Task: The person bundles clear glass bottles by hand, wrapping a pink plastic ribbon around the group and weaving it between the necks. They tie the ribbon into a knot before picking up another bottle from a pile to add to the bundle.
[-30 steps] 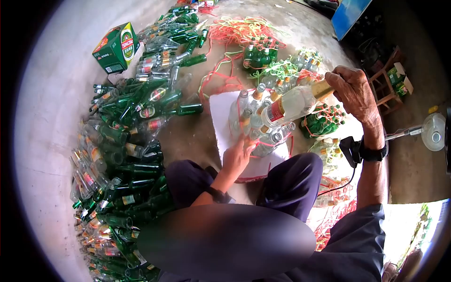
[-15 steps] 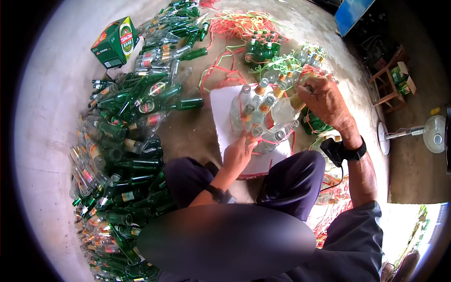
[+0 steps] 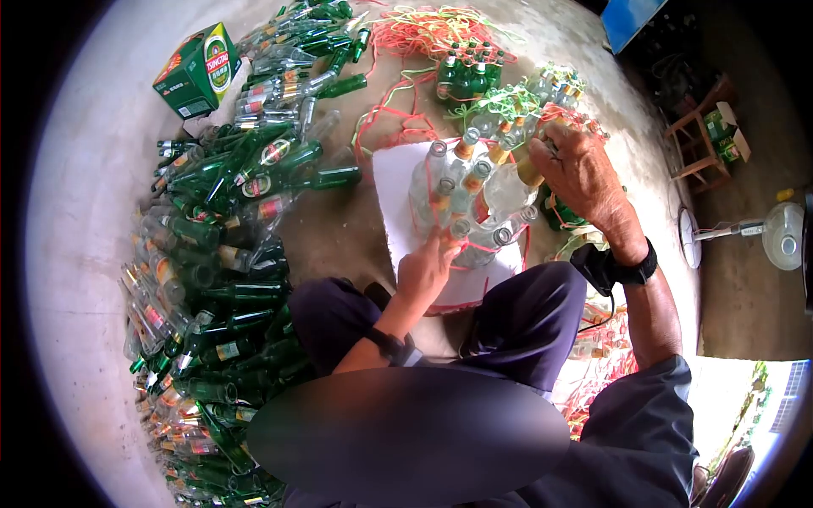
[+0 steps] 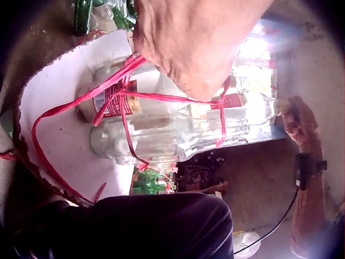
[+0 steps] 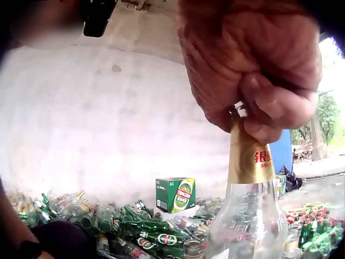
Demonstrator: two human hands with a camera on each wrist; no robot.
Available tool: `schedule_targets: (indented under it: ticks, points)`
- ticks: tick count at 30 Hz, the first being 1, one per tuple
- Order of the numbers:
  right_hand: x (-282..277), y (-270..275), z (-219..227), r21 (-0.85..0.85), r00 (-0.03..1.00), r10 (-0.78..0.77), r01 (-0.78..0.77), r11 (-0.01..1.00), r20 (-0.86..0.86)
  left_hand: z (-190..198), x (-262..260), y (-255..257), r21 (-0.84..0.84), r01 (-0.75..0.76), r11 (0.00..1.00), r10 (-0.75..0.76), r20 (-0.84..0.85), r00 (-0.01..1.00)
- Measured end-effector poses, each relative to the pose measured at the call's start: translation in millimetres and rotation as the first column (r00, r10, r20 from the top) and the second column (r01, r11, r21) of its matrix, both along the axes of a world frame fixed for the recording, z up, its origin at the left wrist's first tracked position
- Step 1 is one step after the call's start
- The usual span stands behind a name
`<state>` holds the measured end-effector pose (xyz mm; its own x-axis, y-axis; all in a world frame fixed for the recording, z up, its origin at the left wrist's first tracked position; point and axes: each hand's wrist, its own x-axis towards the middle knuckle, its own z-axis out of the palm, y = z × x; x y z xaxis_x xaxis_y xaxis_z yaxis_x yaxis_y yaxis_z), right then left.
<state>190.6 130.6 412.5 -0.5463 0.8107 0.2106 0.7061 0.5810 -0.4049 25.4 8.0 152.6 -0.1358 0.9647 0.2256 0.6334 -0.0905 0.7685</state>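
My right hand (image 3: pixel 584 173) grips the gold-foil neck of a clear glass bottle (image 5: pixel 250 216) from above, fingers curled round its top. In the head view that bottle leans slightly among a cluster of clear bottles (image 3: pixel 421 190) standing on a white board (image 3: pixel 391 190). Red plastic string (image 4: pixel 167 97) runs round the cluster, with a loose tail looping over the board. My left hand (image 3: pixel 426 269) is at the near side of the cluster, and strands of the string bunch up into its fingers. Its fingertips are partly hidden in the left wrist view.
A big heap of green and clear bottles (image 3: pixel 246 292) covers the floor at left, with a green Tsingtao carton (image 3: pixel 196 72) behind. Tangled red and yellow string (image 3: pixel 440 32) lies at the back. Tied bottle bundles (image 3: pixel 468 76) stand behind and to the right, near a fan (image 3: pixel 783 237).
My right hand has moved left and down, bringing the bottle from a raised, strongly tilted pose in among the others, more upright. The left hand stays at the cluster.
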Motion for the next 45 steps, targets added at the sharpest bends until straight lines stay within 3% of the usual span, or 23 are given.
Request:
schedule_targets:
  ticks: [3, 5, 6, 11, 16, 23, 25, 28, 33, 35, 36, 38, 39, 40, 42, 44, 45]
  points:
    - [13, 16, -10, 0.066, 0.998, 0.063, -0.061, 0.996, -0.025, 1, -1, 2, 0.053, -0.004, 0.999, 0.005, -0.001, 1.0]
    - [21, 24, -11, 0.258, 0.968, 0.105, -0.164, 0.952, 0.228, 5, -1, 0, -0.016, -0.015, 1.0, 0.014, -0.006, 1.0]
    - [21, 25, -13, 0.257, 0.968, 0.107, -0.165, 0.952, 0.228, 3, -2, 1, -0.017, -0.015, 1.0, 0.015, -0.005, 1.0]
    - [6, 9, -10, 0.114, 0.977, 0.191, -0.18, 0.977, -0.098, 0, -1, 2, -0.005, -0.003, 1.0, 0.003, 0.039, 0.999]
    - [0, 25, -10, 0.169, 0.959, 0.278, -0.284, 0.944, 0.061, 4, 1, 3, 0.013, -0.008, 1.0, 0.007, 0.031, 0.999]
    - [-2, 45, -23, 0.109, 0.978, 0.209, -0.208, 0.972, -0.001, 3, 0, 3, -0.001, -0.01, 1.0, 0.01, 0.016, 1.0]
    - [-3, 51, -23, 0.146, 0.996, -0.06, 0.05, 0.988, 0.066, 3, -1, 2, -0.034, -0.003, 0.999, 0.004, 0.019, 1.0]
    - [-9, 64, -29, 0.178, 0.984, -0.156, 0.14, 0.974, 0.083, 2, -2, 2, -0.041, -0.002, 0.999, 0.002, 0.014, 1.0]
    - [-11, 72, -32, 0.259, 0.971, -0.18, 0.135, 0.956, 0.157, -1, -2, 3, -0.007, 0.006, 1.0, -0.006, 0.02, 1.0]
    - [-1, 86, -34, -0.024, 0.994, -0.041, 0.043, 0.999, 0.099, 0, -2, 3, -0.004, 0.014, 1.0, -0.014, 0.043, 0.999]
    - [-4, 80, -21, -0.024, 0.994, -0.039, 0.042, 0.999, 0.099, 0, -1, 3, -0.003, 0.013, 1.0, -0.012, 0.042, 0.999]
    - [-15, 64, 15, -0.375, 0.967, -0.122, 0.202, 0.905, 0.226, -2, 0, 2, -0.06, 0.006, 0.998, 0.002, 0.136, 0.991]
    - [-16, 65, 16, -0.213, 0.955, -0.046, 0.112, 0.971, 0.292, -5, 0, 2, -0.061, 0.007, 0.998, 0.001, 0.135, 0.991]
    - [-16, 64, 19, -0.214, 0.955, -0.048, 0.114, 0.97, 0.293, -7, 0, 3, -0.03, 0.001, 1.0, 0.003, 0.12, 0.993]
    - [-21, 58, 27, -0.1, 0.762, 0.13, -0.085, 0.991, 0.634, -6, 0, 3, 0.0, -0.003, 1.0, 0.003, 0.108, 0.994]
    - [-21, 46, 25, -0.062, 0.783, 0.109, -0.09, 0.994, 0.612, 1, -2, 3, -0.01, 0.026, 1.0, -0.026, 0.03, 0.999]
    - [-23, 41, 24, -0.005, 0.803, 0.184, -0.22, 0.975, 0.567, 1, -3, 3, -0.008, 0.026, 1.0, -0.026, 0.03, 0.999]
